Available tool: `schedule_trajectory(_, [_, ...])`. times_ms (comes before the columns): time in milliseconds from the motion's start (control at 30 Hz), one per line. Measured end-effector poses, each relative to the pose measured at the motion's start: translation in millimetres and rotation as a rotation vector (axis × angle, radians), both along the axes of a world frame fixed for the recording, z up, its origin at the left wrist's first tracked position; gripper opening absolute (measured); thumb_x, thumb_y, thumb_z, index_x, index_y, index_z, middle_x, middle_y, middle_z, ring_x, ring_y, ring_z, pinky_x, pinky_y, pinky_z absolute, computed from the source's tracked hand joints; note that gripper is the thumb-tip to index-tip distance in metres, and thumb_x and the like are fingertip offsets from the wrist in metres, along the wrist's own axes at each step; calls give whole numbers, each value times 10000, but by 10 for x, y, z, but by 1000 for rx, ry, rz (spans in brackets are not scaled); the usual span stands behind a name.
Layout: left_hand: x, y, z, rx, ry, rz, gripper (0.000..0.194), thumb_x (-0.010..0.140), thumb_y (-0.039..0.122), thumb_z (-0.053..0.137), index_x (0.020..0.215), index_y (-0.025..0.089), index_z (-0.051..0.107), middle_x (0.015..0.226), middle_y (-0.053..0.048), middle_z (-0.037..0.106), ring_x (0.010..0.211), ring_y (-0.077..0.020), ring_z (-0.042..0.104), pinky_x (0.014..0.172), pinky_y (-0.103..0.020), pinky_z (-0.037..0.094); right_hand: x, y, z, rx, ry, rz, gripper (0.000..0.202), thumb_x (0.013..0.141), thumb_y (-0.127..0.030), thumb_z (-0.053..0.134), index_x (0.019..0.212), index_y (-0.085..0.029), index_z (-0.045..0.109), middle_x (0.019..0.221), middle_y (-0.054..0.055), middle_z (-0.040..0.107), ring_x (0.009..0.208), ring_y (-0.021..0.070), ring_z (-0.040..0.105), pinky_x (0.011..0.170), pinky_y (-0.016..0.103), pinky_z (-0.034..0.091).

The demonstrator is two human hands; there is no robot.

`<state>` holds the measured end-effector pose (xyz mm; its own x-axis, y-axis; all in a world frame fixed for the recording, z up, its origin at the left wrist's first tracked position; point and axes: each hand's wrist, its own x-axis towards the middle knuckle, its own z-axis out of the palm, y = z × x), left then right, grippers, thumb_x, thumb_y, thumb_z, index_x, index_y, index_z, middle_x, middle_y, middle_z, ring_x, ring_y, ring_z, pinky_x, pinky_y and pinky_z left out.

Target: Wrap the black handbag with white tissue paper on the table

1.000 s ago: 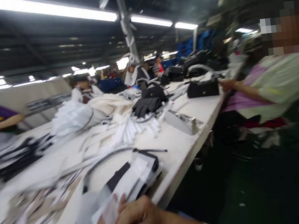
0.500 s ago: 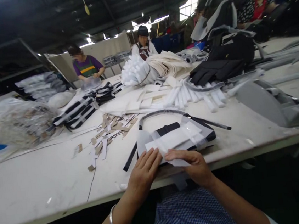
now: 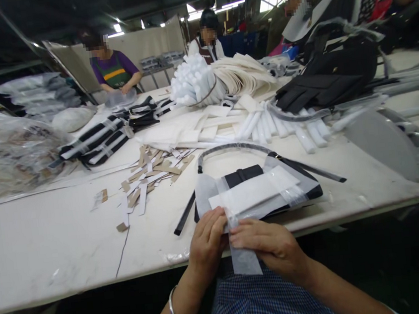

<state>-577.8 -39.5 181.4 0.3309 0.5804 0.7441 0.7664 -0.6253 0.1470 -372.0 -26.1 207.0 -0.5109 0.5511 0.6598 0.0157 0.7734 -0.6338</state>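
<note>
A black handbag (image 3: 312,191) lies near the table's front edge, with translucent wrapping and a white foam strip (image 3: 254,190) across it. Its wrapped handle (image 3: 231,147) arches behind it. My left hand (image 3: 206,239), with a silver bangle on the wrist, rests at the bag's lower left edge, fingers pressed together on the wrapping. From between my hands a translucent strip (image 3: 246,262) hangs over the table edge. The fingers of my right hand (image 3: 269,243) are closed on that strip.
Cardboard and paper strips (image 3: 147,176) lie left of the bag. Behind are white foam rolls (image 3: 196,81), foam sheets (image 3: 241,73) and black bags (image 3: 332,79). A clear plastic sack (image 3: 14,152) sits at left. Co-workers stand across the table.
The translucent strip under my right hand now hangs down over the edge. My right hand has moved slightly lower. The camera view has shifted a little.
</note>
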Motion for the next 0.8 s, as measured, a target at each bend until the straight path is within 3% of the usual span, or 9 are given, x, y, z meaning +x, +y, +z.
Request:
schedule_trajectory(167, [-5,-16,-12,-25,37,-16,403,951,121,546,1351,161,545,1426,-173,530,1361,-255,466,1062,-421,482,42,35,0,246,-145,5,250,966,-78,507,1138,-138,677,1099,68,749,1129,174,661,1078,378,475])
schedule_trajectory(267, [-6,-17,15,-45,104,-42,411,978,145,508,1388,158,522,1407,-111,575,1372,-238,455,1124,-425,417,84,37,175,256,-239,59,209,986,-129,504,1082,-140,689,1027,50,763,1035,159,697,1055,353,493])
schedule_trajectory(367, [-3,-8,20,-50,111,-39,398,1005,169,462,1399,145,508,1372,-70,615,1337,-200,494,1141,-392,394,138,144,435,164,-298,99,229,1002,-311,529,1050,-161,695,883,30,762,821,132,719,929,286,555])
schedule_trajectory(467, [2,-6,13,-49,114,-21,407,1001,168,479,1407,164,501,1395,-49,597,1331,-191,501,1139,-378,396,109,508,617,123,-358,-109,243,1002,-340,517,1072,-199,702,953,48,759,901,161,708,872,277,551])
schedule_trajectory(567, [9,-15,8,-45,130,-1,412,1004,165,469,1416,176,492,1418,-31,575,1331,-185,502,1144,-368,392,-56,1043,624,113,-619,-263,253,983,-259,516,1153,-191,690,1154,90,717,1091,229,652,969,347,490])
schedule_trajectory(700, [13,-15,-2,-6,125,16,404,1018,148,416,1413,181,494,1424,-12,565,1323,-173,513,1147,-354,394,-352,1553,500,25,-1030,-156,282,984,-264,490,987,-155,750,1026,132,746,986,277,677,900,371,469])
schedule_trajectory(800, [12,-4,-2,11,124,21,401,1021,148,401,1409,181,499,1423,-5,565,1316,-170,521,1147,-344,397,-521,1656,418,0,-1067,-105,318,986,-272,482,901,-171,771,960,110,764,890,241,698,792,299,473])
